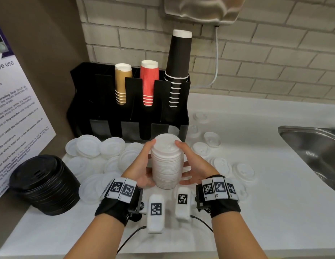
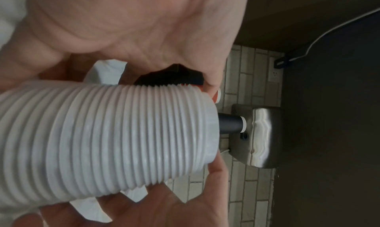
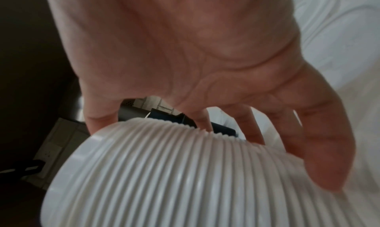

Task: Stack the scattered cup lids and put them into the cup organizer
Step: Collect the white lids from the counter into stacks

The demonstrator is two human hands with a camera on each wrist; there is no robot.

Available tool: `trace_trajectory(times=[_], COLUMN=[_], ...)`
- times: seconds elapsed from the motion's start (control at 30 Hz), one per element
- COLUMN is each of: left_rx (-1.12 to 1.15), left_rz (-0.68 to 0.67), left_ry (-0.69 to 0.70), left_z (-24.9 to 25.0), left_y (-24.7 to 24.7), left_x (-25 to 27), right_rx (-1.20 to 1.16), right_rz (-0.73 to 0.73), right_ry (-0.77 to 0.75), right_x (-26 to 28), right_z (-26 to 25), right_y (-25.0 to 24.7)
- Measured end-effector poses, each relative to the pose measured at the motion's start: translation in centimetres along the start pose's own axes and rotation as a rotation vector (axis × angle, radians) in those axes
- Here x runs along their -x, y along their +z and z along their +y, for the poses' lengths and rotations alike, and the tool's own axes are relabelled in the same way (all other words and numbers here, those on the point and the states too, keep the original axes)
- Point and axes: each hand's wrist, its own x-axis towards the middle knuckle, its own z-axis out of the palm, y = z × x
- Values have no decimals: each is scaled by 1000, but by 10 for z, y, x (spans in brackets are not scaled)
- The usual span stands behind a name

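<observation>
A tall stack of white cup lids (image 1: 167,161) stands upright between my hands, just in front of the black cup organizer (image 1: 129,113). My left hand (image 1: 144,163) holds its left side, thumb at the top rim and fingers curved round the back. My right hand (image 1: 189,163) grips the right side the same way. Both wrist views show the ribbed stack (image 2: 115,139) (image 3: 164,178) pressed against the palm. Loose white lids (image 1: 99,146) lie scattered on the counter to the left and more loose lids (image 1: 222,163) to the right.
The organizer holds stacks of tan cups (image 1: 122,83), red cups (image 1: 149,81) and black cups (image 1: 178,66). A pile of black lids (image 1: 45,184) sits at the left. A steel sink (image 1: 312,152) lies at the right. A brick wall stands behind.
</observation>
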Motion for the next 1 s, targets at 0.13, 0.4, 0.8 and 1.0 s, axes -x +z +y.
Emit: trace_trajectory(times=[0.13,0.4,0.8,1.0], left_rx=[-9,-67,-195,-79], left_rz=[-4,-7,-64,112], left_ry=[0,129,616,766], left_z=[-2,4,14,30], left_y=[-2,4,-8,-27], left_x=[-2,1,4,15], right_rx=[-44,-34,154,218], right_rz=[3,1,-162,-332], right_ry=[13,-22,-194,-256], right_x=[-2,-4,9,1], right_z=[0,-9,-70,-99], right_y=[-1,-7,7,25])
